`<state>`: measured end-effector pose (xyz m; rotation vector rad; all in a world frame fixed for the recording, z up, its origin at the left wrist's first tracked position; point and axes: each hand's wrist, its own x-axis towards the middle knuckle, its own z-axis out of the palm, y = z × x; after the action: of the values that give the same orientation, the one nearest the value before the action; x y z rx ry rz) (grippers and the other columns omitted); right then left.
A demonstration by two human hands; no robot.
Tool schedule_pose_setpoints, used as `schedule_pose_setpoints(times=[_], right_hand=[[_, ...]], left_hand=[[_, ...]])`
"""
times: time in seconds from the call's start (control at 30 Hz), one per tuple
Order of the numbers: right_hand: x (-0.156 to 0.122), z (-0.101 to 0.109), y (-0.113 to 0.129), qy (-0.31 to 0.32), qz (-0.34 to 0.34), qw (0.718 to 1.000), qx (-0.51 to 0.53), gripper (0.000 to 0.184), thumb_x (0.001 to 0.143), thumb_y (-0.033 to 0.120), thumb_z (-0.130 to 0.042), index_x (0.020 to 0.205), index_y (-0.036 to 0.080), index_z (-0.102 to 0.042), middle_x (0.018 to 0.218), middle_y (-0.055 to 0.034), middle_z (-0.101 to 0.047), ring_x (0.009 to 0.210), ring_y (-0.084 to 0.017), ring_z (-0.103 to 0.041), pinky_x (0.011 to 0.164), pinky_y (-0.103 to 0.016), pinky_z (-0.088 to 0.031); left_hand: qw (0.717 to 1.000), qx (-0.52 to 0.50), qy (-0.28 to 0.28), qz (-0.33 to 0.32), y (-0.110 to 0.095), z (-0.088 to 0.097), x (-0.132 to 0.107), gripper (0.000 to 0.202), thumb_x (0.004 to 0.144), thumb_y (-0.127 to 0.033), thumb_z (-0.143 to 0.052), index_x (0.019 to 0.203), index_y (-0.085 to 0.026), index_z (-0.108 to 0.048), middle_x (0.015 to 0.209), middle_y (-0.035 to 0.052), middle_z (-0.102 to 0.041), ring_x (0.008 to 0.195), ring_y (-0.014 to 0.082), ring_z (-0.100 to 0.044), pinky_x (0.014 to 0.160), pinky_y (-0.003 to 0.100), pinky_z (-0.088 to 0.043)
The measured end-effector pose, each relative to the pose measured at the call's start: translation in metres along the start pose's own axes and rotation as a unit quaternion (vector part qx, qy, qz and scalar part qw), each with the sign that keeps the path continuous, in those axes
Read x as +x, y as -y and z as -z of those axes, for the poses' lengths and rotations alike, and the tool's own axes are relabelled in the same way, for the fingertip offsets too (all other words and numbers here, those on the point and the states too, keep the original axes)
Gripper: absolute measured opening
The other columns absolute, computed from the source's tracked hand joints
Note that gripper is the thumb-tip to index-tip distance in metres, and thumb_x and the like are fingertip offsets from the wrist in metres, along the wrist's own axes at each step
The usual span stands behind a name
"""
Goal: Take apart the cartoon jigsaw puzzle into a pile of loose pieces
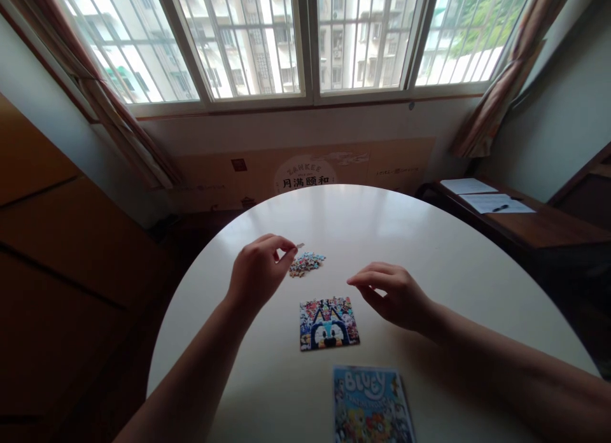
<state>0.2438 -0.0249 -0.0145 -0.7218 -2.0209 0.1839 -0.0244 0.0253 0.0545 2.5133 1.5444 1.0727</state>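
My left hand (258, 271) hovers over the round white table (429, 252), thumb and fingers pinched on a small puzzle piece (300, 245). Just right of it lies a small heap of loose puzzle pieces (306, 263). A partly built colourful puzzle (328, 323) with a blue cartoon dog lies in the middle, nearer to me. My right hand (394, 295) hangs above the table to the right of the puzzle, fingers loosely curled and apart, holding nothing. The puzzle's box or leaflet (370, 405), marked "Bluey", lies at the table's near edge.
A flat cardboard sheet (305, 169) with printed characters leans against the wall under the window. A dark wooden side table (525, 220) at the right carries papers (494, 203) and a pen. Wooden cabinets (57, 252) stand at the left.
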Motion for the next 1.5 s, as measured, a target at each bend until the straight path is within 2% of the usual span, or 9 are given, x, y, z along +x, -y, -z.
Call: schedule_pose_setpoints(times=[0.1,0.2,0.3,0.77,1.07,1.4,1.5], right_hand=[[0.0,0.0,-0.001,0.006,0.002,1.0,0.004,0.02,0.091,0.009,-0.059,0.103,0.02,-0.071,0.089,-0.0043,-0.074,0.078,-0.013,-0.068,0.069,-0.026,-0.056],[-0.001,0.001,-0.002,0.016,0.002,1.0,0.003,0.021,0.091,0.009,-0.059,0.103,0.02,-0.071,0.09,-0.0042,-0.074,0.078,-0.012,-0.068,0.07,-0.026,-0.056],[-0.001,0.001,-0.003,0.022,0.0,1.0,-0.001,0.021,0.09,0.009,-0.059,0.103,0.02,-0.072,0.09,-0.0037,-0.074,0.079,-0.012,-0.069,0.071,-0.025,-0.055],[-0.001,0.0,-0.003,0.034,-0.003,0.999,-0.002,0.02,0.09,0.009,-0.059,0.101,0.02,-0.072,0.089,-0.0034,-0.074,0.078,-0.012,-0.069,0.07,-0.024,-0.054],[-0.002,0.001,-0.005,0.049,-0.007,0.999,0.0,0.02,0.09,0.01,-0.058,0.101,0.019,-0.072,0.089,-0.0037,-0.074,0.078,-0.012,-0.068,0.07,-0.024,-0.054],[-0.003,0.0,-0.005,0.07,-0.009,0.997,0.007,0.02,0.091,0.011,-0.057,0.101,0.02,-0.072,0.089,-0.0037,-0.074,0.078,-0.012,-0.068,0.068,-0.025,-0.054],[-0.003,0.0,-0.005,0.092,-0.005,0.996,0.003,0.022,0.091,0.01,-0.056,0.101,0.021,-0.072,0.09,-0.0028,-0.074,0.08,-0.012,-0.068,0.07,-0.026,-0.055]], left_hand=[[0.997,0.069,0.011,0.022,0.006,0.001,0.001,0.011,0.087,-0.025,-0.065,0.081,-0.021,-0.073,0.081,0.0014,-0.072,0.063,0.0146,-0.059,0.062,0.028,-0.041],[0.987,0.144,0.052,0.044,0.01,-0.004,0.001,0.012,0.088,-0.026,-0.064,0.081,-0.022,-0.073,0.085,0.0022,-0.073,0.07,0.0189,-0.063,0.062,0.029,-0.039],[0.979,0.178,0.087,0.056,0.013,-0.009,0.001,0.012,0.089,-0.025,-0.063,0.083,-0.022,-0.073,0.089,0.0027,-0.074,0.077,0.022,-0.066,0.062,0.03,-0.04],[0.967,0.183,0.171,0.038,0.015,-0.022,0.001,0.013,0.087,-0.023,-0.06,0.083,-0.023,-0.072,0.092,0.0021,-0.074,0.081,0.0216,-0.066,0.063,0.03,-0.039],[0.957,0.174,0.226,0.047,0.014,-0.017,0.001,0.014,0.085,-0.027,-0.062,0.091,-0.025,-0.075,0.097,0.0024,-0.075,0.09,0.0236,-0.067,0.067,0.031,-0.043],[0.967,0.156,0.188,0.073,0.013,-0.006,0.002,0.017,0.087,-0.023,-0.058,0.088,-0.023,-0.075,0.096,0.0045,-0.076,0.089,0.0249,-0.068,0.07,0.033,-0.047],[0.972,0.098,0.214,0.028,0.006,-0.003,0.001,0.015,0.089,-0.028,-0.061,0.085,-0.023,-0.075,0.091,0.0032,-0.075,0.082,0.0217,-0.066,0.068,0.032,-0.045]])
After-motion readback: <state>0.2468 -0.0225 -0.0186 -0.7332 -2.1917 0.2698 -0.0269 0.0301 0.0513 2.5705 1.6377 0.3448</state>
